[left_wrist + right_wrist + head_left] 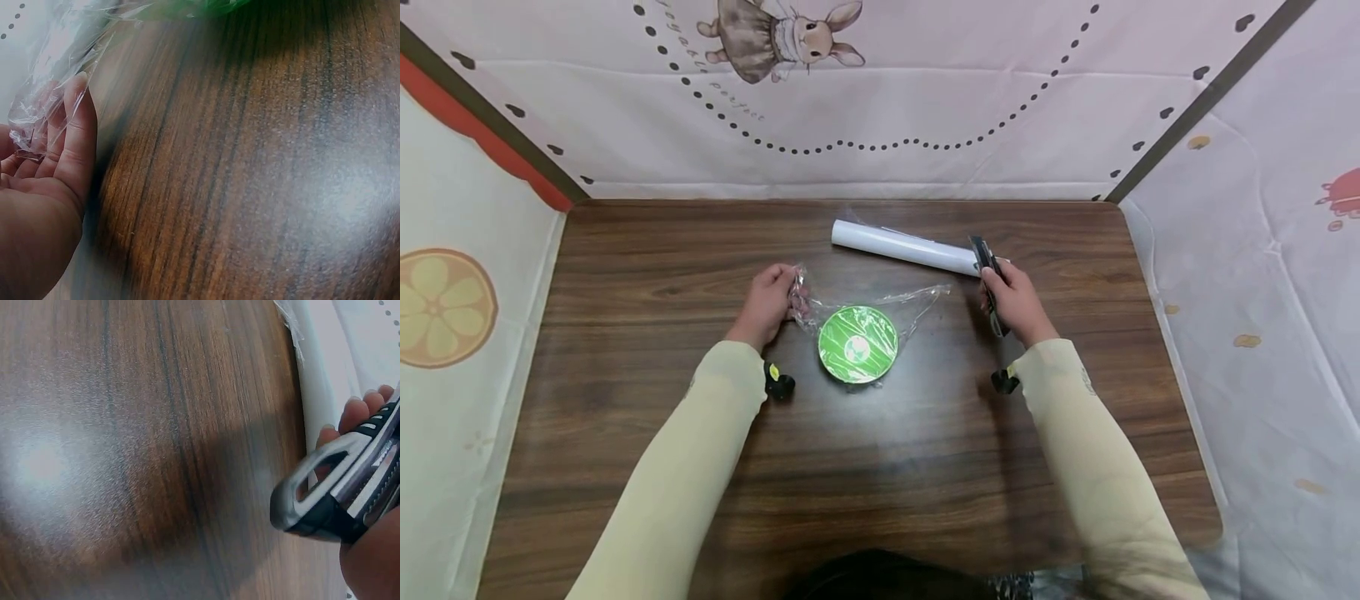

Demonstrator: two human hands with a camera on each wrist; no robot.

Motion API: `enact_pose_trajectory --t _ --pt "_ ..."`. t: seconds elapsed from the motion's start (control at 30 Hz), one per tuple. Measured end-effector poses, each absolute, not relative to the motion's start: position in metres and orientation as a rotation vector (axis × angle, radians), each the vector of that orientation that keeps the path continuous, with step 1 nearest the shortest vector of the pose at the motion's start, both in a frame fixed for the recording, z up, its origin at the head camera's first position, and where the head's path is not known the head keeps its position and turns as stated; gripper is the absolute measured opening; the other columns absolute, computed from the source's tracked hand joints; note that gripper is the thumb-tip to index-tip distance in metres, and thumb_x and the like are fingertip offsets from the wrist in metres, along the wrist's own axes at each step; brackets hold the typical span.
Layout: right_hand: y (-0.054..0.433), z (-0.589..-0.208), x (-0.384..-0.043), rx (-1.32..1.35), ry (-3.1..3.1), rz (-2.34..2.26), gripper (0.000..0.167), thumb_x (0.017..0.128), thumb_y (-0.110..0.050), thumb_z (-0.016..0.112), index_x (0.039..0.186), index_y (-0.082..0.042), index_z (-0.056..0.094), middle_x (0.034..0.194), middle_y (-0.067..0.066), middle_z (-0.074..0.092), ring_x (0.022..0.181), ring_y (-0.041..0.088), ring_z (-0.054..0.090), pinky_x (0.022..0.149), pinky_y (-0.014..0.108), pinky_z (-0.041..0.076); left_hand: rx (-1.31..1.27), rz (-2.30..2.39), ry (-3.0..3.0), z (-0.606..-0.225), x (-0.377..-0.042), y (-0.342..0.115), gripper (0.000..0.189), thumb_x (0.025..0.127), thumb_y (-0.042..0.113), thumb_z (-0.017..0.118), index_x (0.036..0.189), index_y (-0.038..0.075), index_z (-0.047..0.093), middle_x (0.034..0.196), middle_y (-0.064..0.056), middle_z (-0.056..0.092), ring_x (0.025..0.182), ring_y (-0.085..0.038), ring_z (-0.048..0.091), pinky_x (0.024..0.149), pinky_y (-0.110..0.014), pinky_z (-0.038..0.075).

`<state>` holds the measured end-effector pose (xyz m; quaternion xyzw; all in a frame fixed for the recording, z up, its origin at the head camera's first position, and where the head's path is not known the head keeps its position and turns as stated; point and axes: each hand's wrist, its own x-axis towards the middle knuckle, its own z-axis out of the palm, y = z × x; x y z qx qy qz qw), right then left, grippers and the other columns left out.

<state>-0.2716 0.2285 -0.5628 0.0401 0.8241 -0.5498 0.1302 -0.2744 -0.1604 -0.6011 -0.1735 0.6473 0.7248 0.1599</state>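
My left hand [766, 304] holds the bunched end of a clear plastic film [802, 307], left of the round green object. In the left wrist view the crinkled film [37, 128] lies between thumb and fingers. The film stretches over the round green object [838, 350], flat on the table with a white centre showing through, and another film end sticks out to its right. A grey and black utility knife [359, 469] is gripped in my right hand [1021, 304], beside the right end of a white roll [895, 246]. Its blade is not visible.
The white roll lies at the back of the wooden table [880, 467], with a loose edge of film along it. Printed cloth walls [880, 100] enclose the table at the back and on both sides. Each wrist carries a small black camera [781, 387].
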Motion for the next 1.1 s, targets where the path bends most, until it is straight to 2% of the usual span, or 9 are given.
enact_pose_trajectory --t 0.17,0.23,0.33,0.43,0.57,0.73,0.83,0.97,1.1 --pt "0.235 -0.564 -0.264 0.108 2.299 -1.670 0.033 0.105 -0.025 0.041 0.133 -0.009 0.045 0.105 0.021 0.054 0.075 0.019 0.057 0.067 0.031 0.053 -0.484 2.075 1.865 -0.604 -0.272 -0.161 0.022 0.105 0.024 0.039 0.108 0.006 0.051 0.080 -0.004 0.057 0.052 -0.010 0.057 0.051 -0.025 0.055" --pt "0.237 -0.565 -0.261 0.095 2.279 -1.677 0.040 0.105 -0.021 0.040 0.144 -0.013 0.038 0.113 0.025 0.053 0.080 0.019 0.057 0.069 0.030 0.053 -0.485 2.081 1.868 -0.604 -0.271 -0.161 0.022 0.105 0.024 0.040 0.109 0.006 0.052 0.080 -0.003 0.058 0.052 -0.010 0.058 0.051 -0.025 0.055" --pt "0.242 -0.565 -0.257 0.097 2.255 -1.679 0.051 0.104 -0.015 0.041 0.153 -0.022 0.027 0.124 0.028 0.051 0.088 0.019 0.058 0.075 0.029 0.052 -0.483 2.078 1.877 -0.604 -0.270 -0.161 0.022 0.105 0.024 0.041 0.109 0.007 0.053 0.079 -0.003 0.058 0.052 -0.010 0.059 0.050 -0.025 0.055" --pt "0.246 -0.566 -0.254 0.113 2.243 -1.675 0.059 0.103 -0.007 0.042 0.154 -0.028 0.023 0.130 0.027 0.050 0.095 0.022 0.059 0.082 0.030 0.050 -0.477 2.062 1.887 -0.605 -0.268 -0.161 0.021 0.105 0.025 0.040 0.108 0.008 0.053 0.081 -0.004 0.058 0.053 -0.009 0.058 0.052 -0.024 0.055" --pt "0.251 -0.567 -0.251 0.111 2.237 -1.677 0.066 0.099 0.002 0.043 0.154 -0.027 0.023 0.134 0.026 0.048 0.102 0.026 0.058 0.087 0.033 0.048 -0.473 2.023 1.918 -0.605 -0.267 -0.161 0.021 0.105 0.027 0.038 0.107 0.010 0.052 0.084 -0.003 0.058 0.054 -0.008 0.058 0.052 -0.022 0.055" --pt "0.257 -0.567 -0.247 0.114 2.271 -1.647 0.069 0.096 0.007 0.045 0.153 -0.026 0.027 0.138 0.024 0.046 0.111 0.030 0.057 0.093 0.037 0.047 -0.488 1.998 1.937 -0.606 -0.266 -0.160 0.021 0.105 0.028 0.038 0.106 0.013 0.053 0.085 -0.002 0.058 0.056 -0.008 0.059 0.052 -0.021 0.053" --pt "0.262 -0.567 -0.244 0.113 2.271 -1.643 0.074 0.094 0.010 0.046 0.154 -0.028 0.025 0.146 0.021 0.039 0.118 0.032 0.054 0.097 0.037 0.047 -0.494 1.991 1.941 -0.606 -0.267 -0.160 0.021 0.105 0.028 0.038 0.106 0.013 0.053 0.085 -0.002 0.058 0.057 -0.008 0.058 0.052 -0.021 0.053" --pt "0.267 -0.568 -0.240 0.100 2.242 -1.683 0.082 0.091 0.014 0.047 0.155 -0.030 0.021 0.156 0.015 0.028 0.120 0.033 0.053 0.092 0.029 0.051 -0.485 1.988 1.941 -0.607 -0.267 -0.159 0.023 0.105 0.029 0.038 0.108 0.011 0.052 0.086 -0.002 0.058 0.058 -0.008 0.058 0.053 -0.021 0.053" --pt "0.272 -0.571 -0.237 0.111 2.209 -1.744 0.086 0.089 0.017 0.048 0.155 -0.030 0.020 0.157 0.014 0.027 0.114 0.029 0.056 0.083 0.023 0.053 -0.471 1.987 1.948 -0.607 -0.266 -0.159 0.024 0.105 0.029 0.038 0.109 0.009 0.051 0.088 -0.002 0.058 0.059 -0.007 0.059 0.053 -0.021 0.053"
